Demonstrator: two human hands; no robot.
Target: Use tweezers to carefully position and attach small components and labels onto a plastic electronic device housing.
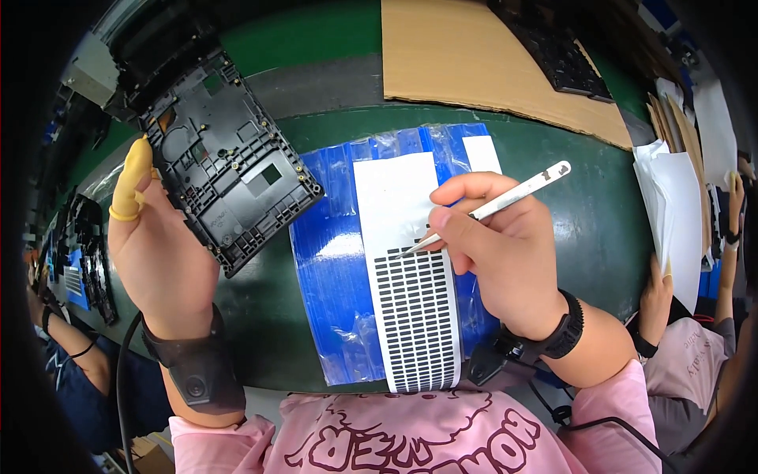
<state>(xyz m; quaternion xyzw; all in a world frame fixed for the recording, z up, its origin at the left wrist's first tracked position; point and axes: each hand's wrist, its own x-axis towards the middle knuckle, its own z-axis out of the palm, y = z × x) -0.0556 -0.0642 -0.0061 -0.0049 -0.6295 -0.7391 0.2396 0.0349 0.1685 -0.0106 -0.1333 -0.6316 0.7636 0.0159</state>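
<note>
My left hand (162,245), with a yellow finger cot on one finger, holds a black moulded plastic frame (229,162) tilted up at the left. The frame has ribs, square cut-outs and small brass-coloured inserts. Pinched in my right hand (505,245) is a pair of white tweezers (521,189). Their tip touches or hovers just over the top row of a white sheet (399,193) covered with small black rectangular stickers (414,316). The upper part of that sheet is bare backing. Beneath it lies a blue plastic board (332,276) wrapped in clear tape.
Brown cardboard (466,63) lies at the far side of the green table (568,213), with black plastic parts (560,59) on it. White paper sheets (667,213) stand at the right, by a co-worker's hand (655,296). More black parts (83,253) lie at the left, near another person's arm.
</note>
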